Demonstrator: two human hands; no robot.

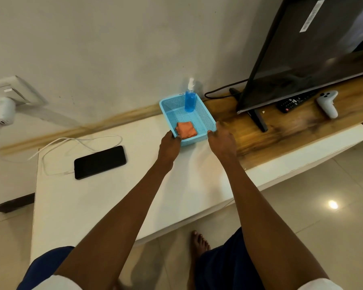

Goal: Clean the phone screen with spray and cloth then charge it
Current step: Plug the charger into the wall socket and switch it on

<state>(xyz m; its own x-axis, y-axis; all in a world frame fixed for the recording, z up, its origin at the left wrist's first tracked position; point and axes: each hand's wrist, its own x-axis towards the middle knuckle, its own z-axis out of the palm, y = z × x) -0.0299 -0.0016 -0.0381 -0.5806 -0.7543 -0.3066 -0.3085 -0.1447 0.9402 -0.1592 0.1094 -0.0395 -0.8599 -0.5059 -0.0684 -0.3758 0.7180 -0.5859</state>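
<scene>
Gripping blue basket (205,120), both hands; phone (100,162) dark.

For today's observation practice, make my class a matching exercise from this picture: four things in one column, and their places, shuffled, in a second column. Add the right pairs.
Things:
1. spray bottle
2. orange cloth
3. phone
4. remote control

Places:
A. lying flat on the white surface, next to the white cable
B. standing upright at the far end of the blue basket
C. on the wooden shelf, beneath the television's edge
D. folded at the near end of the blue basket

Pairs: 1-B, 2-D, 3-A, 4-C
</scene>
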